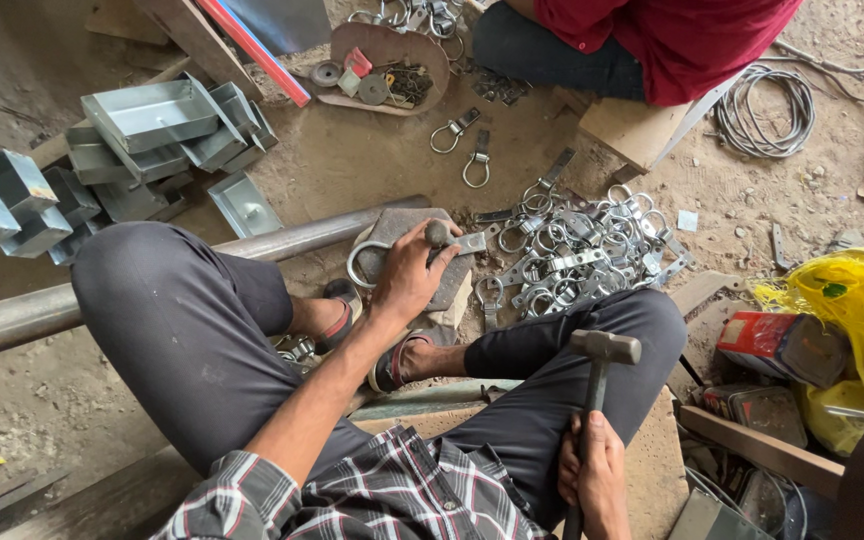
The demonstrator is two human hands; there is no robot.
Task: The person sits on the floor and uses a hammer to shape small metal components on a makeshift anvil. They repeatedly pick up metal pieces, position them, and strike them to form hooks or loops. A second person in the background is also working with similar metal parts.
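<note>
My left hand [409, 272] grips a short metal punch [439, 234] and presses down a metal ring clamp [370, 262] lying on a flat metal block [404, 222] between my feet. A hammer [602, 352] is raised over my right knee, its handle held by my right hand [592, 470]. Right of the block lies a pile of several ring clamps [572, 250] on the dirt floor.
A long steel pipe [152, 280] runs behind my left leg. Stacked sheet-metal trays [152, 125] sit at the back left. Another person in a red shirt [652, 40] sits opposite, by a coil of wire [767, 110]. A yellow bag [862, 300] and tins [782, 345] lie on the right.
</note>
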